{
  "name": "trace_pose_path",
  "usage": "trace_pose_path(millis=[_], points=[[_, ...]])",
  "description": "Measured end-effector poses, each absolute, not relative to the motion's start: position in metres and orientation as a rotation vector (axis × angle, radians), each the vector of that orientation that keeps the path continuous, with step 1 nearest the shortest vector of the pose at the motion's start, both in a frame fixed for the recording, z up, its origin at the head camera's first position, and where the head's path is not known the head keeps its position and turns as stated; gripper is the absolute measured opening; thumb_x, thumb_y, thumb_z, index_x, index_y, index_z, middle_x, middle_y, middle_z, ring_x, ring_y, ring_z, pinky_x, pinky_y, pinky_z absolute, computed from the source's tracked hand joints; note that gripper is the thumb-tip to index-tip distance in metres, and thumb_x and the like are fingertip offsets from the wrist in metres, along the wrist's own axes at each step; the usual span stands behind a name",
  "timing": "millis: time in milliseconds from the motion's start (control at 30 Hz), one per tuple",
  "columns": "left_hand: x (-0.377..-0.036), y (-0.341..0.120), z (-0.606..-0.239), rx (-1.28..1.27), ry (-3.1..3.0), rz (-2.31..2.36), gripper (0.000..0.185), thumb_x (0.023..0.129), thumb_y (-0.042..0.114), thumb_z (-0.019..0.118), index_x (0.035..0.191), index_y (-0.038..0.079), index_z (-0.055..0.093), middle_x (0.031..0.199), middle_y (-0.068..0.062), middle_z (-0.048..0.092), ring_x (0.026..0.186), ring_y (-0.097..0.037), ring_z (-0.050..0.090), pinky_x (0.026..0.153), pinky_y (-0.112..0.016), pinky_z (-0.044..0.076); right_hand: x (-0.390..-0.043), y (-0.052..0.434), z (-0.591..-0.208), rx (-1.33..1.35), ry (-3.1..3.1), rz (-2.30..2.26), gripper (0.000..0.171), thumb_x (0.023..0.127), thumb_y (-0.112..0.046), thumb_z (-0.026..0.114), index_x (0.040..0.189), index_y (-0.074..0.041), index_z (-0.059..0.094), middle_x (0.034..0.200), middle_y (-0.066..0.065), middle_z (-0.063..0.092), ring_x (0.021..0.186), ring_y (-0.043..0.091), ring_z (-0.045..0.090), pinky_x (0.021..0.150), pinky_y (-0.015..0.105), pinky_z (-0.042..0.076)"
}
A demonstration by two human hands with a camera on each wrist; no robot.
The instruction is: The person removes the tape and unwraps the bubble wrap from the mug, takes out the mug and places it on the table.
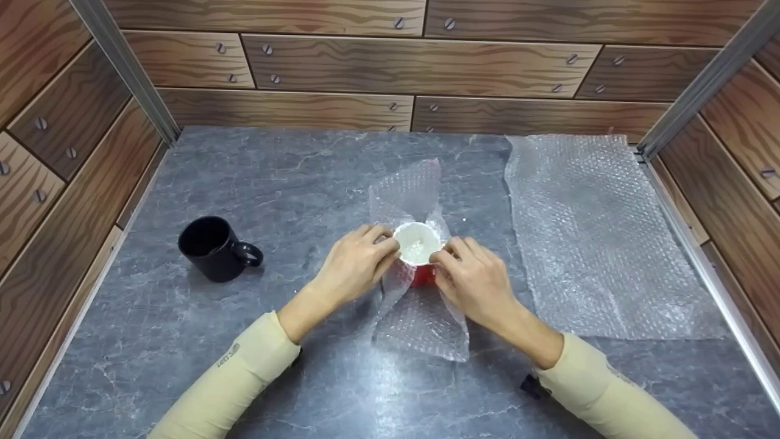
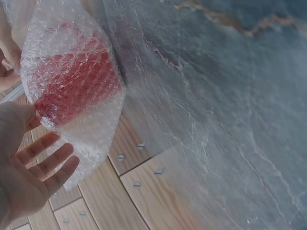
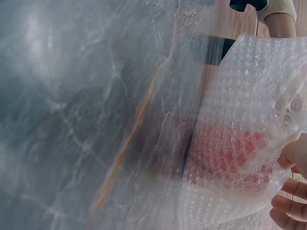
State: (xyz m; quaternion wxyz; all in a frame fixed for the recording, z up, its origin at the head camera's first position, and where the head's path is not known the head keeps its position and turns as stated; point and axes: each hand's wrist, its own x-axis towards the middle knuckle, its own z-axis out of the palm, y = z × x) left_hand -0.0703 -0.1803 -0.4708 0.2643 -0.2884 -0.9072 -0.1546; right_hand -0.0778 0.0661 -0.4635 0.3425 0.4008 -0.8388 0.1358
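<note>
Red cup (image 1: pixel 418 253) – betw. both hands' fingers (image 1: pixel 382 239)

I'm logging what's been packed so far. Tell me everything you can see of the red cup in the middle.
The red cup stands upright on the grey table, red outside, white inside. A clear bubble wrap sheet lies under it and is drawn up round its sides, so the red shows through the bubbles in both wrist views. The left hand and right hand press the wrap at its rim from either side. No handle shows.
</note>
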Motion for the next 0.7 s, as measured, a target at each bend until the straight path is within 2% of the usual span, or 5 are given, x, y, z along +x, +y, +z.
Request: trace_pose_path(millis=[400, 700], points=[[-0.069, -0.181, -0.471, -0.773, -2.479, -0.412, 0.014, 0.105, 0.026, 0.064, 0.104, 0.016, 0.074, 0.114, -0.004, 0.075, 0.100, -0.023, 0.070, 0.084, -0.037, 0.064, -0.077, 0.072, -0.466, 0.999, -2.144, 0.387, 0.019, 0.075, -0.004, 0.082, 0.089, -0.013, 0.072, 0.084, 0.002, 0.068, 0.066, 0.016, 0.060, 0.053, 0.026, 0.051], [-0.069, -0.180, -0.471, -0.780, -2.470, -0.416, 0.014, 0.105, 0.026, 0.064, 0.105, 0.016, 0.074, 0.114, -0.005, 0.074, 0.100, -0.023, 0.070, 0.082, -0.037, 0.064, -0.074, 0.079, -0.464, 1.002, -2.129, 0.431, 0.021, 0.075, -0.005, 0.085, 0.091, -0.014, 0.074, 0.085, 0.001, 0.070, 0.067, 0.016, 0.062, 0.055, 0.026, 0.054]])
